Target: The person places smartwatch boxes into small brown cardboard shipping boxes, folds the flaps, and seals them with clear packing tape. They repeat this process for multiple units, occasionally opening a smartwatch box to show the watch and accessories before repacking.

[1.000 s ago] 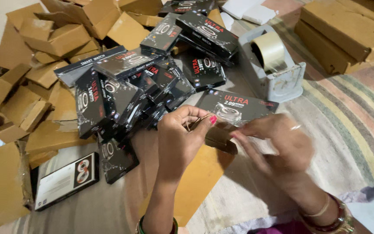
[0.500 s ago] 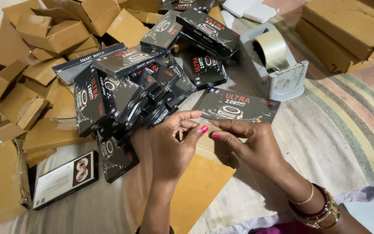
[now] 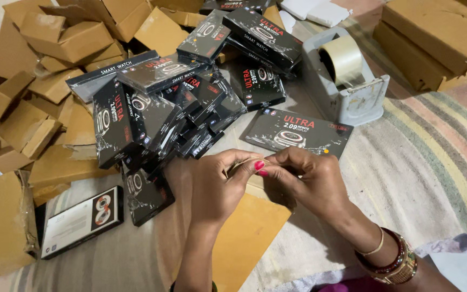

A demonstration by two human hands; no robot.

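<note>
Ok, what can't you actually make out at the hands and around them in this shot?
Head view:
- What the left hand and right hand pinch: hidden by the fingertips, too small.
- Flat tan cardboard under the hands: largely covered by wrists.
- Lower boxes in the black box pile: buried.
- Brown cartons, top right: cut off by the frame edge.

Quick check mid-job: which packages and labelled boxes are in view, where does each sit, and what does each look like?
Flat black rectangular carton with red and white print: just beyond both hands.
Heap of glossy black cartons: centre-left, tumbled over each other.
Black-edged carton with a white face: lower left, lying flat.
Plain brown cardboard boxes: upper left, piled loosely.
Stacked brown cartons: top right.
Flat orange-brown cardboard sheet: under the wrists.
</note>
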